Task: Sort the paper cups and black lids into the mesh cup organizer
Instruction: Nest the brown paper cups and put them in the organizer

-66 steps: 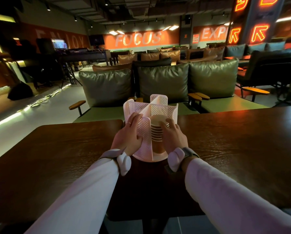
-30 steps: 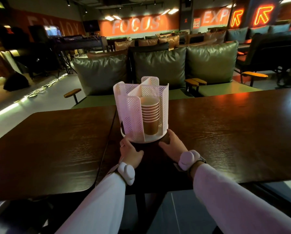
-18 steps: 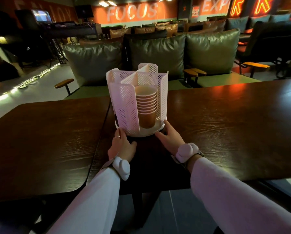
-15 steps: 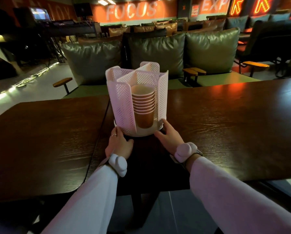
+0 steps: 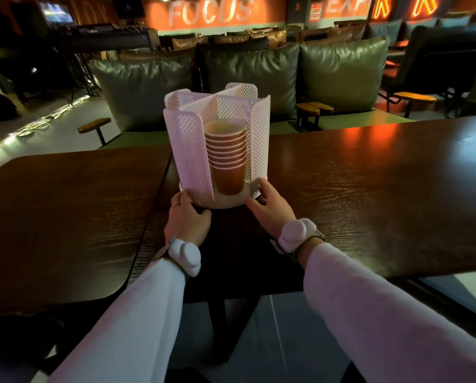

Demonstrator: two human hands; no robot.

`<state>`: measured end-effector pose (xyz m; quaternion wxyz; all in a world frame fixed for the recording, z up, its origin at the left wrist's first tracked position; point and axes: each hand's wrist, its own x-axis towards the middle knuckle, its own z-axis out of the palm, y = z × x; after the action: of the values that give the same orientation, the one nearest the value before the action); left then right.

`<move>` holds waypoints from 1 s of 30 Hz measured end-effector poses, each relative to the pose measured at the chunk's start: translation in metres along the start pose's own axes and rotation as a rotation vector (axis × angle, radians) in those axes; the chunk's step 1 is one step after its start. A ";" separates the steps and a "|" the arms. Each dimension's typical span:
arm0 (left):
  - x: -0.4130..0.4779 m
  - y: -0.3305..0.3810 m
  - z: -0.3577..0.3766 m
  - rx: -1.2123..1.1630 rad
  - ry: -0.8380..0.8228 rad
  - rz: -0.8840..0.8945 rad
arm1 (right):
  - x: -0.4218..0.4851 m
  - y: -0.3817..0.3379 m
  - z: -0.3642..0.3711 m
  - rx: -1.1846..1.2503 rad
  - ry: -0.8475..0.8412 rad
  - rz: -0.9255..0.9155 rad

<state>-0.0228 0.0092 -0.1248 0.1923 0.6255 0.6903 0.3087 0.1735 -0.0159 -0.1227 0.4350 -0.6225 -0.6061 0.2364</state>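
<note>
On the dark wooden table, just right of the seam with a second table, the white mesh organizer stands upright on its round base. Its compartment facing the camera holds a nested stack of brown cups, mouths up, the bottom cup resting on the base between two mesh panels. What the other compartments hold cannot be told; the panels hide them. Both hands meet the organizer at its base. The left hand lies at the base's left front, its fairly straight fingers touching the rim and the thumb stretched toward the middle just below it, gripping nothing; a ring shows on one finger. The right hand cups the base's right front, the thumb along the front rim and the fingers curved round the side, holding the organizer. Each wrist carries a white device, left and right, above a pale sleeve. Beyond the table stands a row of green cushions, and an orange wall behind them bears the word FOCUS.
</note>
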 end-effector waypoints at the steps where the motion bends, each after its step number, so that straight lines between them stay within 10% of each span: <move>1: -0.001 -0.001 0.000 -0.034 0.017 0.022 | 0.000 0.001 0.001 -0.001 -0.005 -0.016; 30: 0.040 -0.002 -0.003 -0.025 -0.168 -0.069 | 0.047 0.012 0.015 -0.053 -0.239 -0.006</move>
<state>-0.0317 0.0479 -0.1193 0.2676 0.6227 0.6890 0.2569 0.1750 0.0339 -0.1291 0.3436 -0.5992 -0.6618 0.2915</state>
